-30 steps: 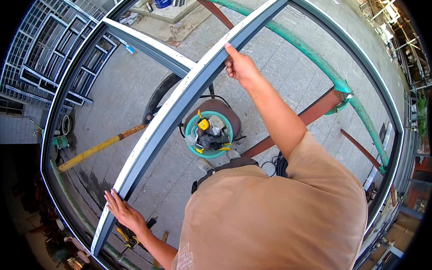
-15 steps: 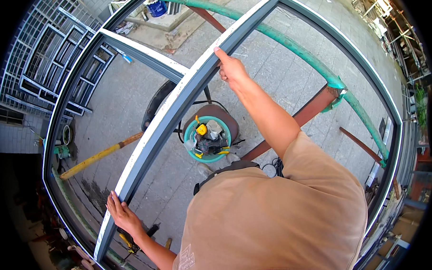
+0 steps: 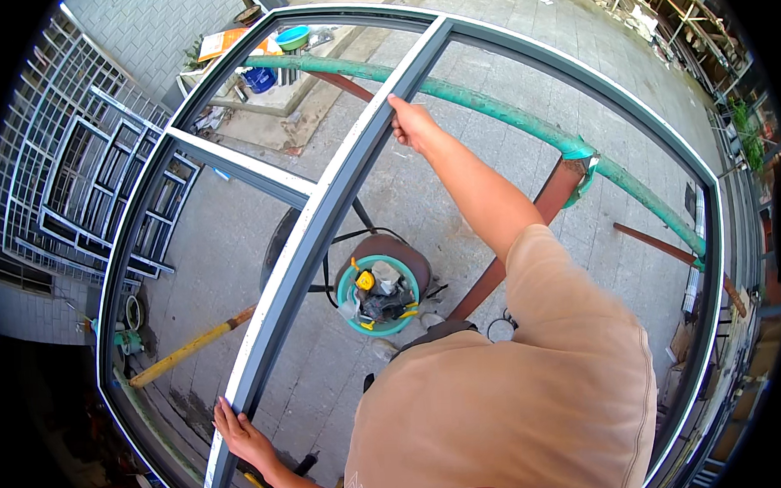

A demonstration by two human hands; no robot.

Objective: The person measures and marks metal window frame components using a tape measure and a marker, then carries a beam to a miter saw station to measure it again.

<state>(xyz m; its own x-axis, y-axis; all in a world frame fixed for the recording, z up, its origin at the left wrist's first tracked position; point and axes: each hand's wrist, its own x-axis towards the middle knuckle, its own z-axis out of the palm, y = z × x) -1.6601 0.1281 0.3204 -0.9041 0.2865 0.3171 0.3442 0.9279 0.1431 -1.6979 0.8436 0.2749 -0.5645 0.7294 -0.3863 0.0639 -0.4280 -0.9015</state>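
A large grey-and-white window frame (image 3: 330, 193) spans most of the view, divided by a long bar and a shorter crossbar (image 3: 241, 166). Around the far part of the long bar my right hand (image 3: 412, 123) is closed, thumb on top and fingers curled at its side. Lower left, my left hand (image 3: 244, 435) grips the near part of the same bar, its fingers laid over the white face. Beneath the frame run a green pipe (image 3: 506, 111) and rust-red supports (image 3: 554, 191). Through the opening shows a teal basin (image 3: 339, 290) holding a yellow tape measure (image 3: 365, 280) and other tools.
A yellow bar (image 3: 192, 347) slants under the frame at the left. Metal grilles and smaller frames (image 3: 105, 185) lean by the left wall. At the back are a blue bucket (image 3: 259, 79) and a turquoise bowl (image 3: 294, 37). Racks of material (image 3: 658, 19) line the right.
My view has tilted up and shifted, so more of the far edge and back wall shows. Both hands keep their hold on the long bar.
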